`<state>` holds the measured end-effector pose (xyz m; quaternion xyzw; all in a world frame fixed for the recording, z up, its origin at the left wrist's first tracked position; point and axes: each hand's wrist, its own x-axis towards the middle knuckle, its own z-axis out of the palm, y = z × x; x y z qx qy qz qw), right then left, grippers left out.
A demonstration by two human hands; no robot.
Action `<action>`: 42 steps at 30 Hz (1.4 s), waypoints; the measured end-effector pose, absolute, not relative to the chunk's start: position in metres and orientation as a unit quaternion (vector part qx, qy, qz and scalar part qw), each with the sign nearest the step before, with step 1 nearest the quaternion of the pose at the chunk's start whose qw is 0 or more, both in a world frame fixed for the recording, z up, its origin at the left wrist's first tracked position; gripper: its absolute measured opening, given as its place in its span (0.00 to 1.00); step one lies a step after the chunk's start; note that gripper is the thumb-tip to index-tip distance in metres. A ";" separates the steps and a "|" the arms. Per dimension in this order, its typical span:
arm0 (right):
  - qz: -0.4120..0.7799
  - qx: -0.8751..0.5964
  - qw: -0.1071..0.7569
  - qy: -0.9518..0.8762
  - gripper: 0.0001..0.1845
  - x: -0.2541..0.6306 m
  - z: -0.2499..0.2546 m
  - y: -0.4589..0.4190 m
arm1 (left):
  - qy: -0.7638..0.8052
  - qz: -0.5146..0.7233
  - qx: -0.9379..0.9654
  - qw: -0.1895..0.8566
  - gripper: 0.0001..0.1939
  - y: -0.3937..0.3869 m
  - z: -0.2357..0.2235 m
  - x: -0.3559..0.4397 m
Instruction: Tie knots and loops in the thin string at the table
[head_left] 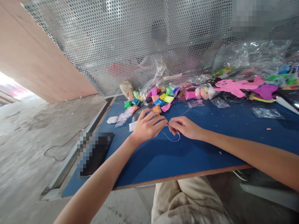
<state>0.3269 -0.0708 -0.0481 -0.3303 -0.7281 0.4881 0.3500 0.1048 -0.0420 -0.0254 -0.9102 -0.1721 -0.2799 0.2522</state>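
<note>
My left hand [147, 126] and my right hand [184, 127] meet over the blue table [187, 155], fingertips almost touching. Both pinch a thin white thread [171, 139] that loops down onto the table between them and trails off towards the back right. Just beyond my hands lies a heap of small coloured clay packets [155, 99] in clear wrappers.
A perforated metal screen [130, 37] walls off the back of the table. Pink and purple foam cut-outs [243, 87] and clear plastic bags [261, 56] lie at the back right. A dark flat object [98, 152] rests at the table's left edge. A white lump [112, 119] sits near it.
</note>
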 end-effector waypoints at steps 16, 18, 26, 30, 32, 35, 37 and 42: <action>0.345 -0.337 0.377 -0.791 0.17 0.330 -0.045 -0.076 | -0.262 -0.313 -0.909 0.084 0.08 -0.049 -0.035 0.113; 0.331 -0.334 0.378 -0.798 0.16 0.331 -0.046 -0.075 | -0.274 -0.295 -0.914 0.051 0.08 -0.050 -0.033 0.114; 0.279 -0.327 0.394 -0.813 0.17 0.337 -0.049 -0.068 | -0.324 -0.380 -0.865 -0.050 0.19 -0.047 -0.029 0.116; 0.237 -0.312 0.379 -0.839 0.17 0.341 -0.051 -0.063 | -0.348 -0.411 -0.803 -0.257 0.26 -0.041 -0.031 0.114; 0.216 -0.305 0.364 -0.853 0.16 0.343 -0.052 -0.060 | -0.351 -0.353 -0.776 -0.387 0.22 -0.040 -0.032 0.112; 0.206 -0.299 0.344 -0.866 0.15 0.345 -0.053 -0.059 | -0.374 -0.302 -0.745 -0.464 0.18 -0.041 -0.032 0.112; 0.205 -0.303 0.349 -0.863 0.11 0.346 -0.052 -0.058 | -0.384 -0.296 -0.742 -0.463 0.16 -0.043 -0.030 0.112; 0.195 -0.323 0.381 -0.844 0.09 0.349 -0.048 -0.057 | -0.418 -0.298 -0.737 -0.440 0.21 -0.043 -0.026 0.111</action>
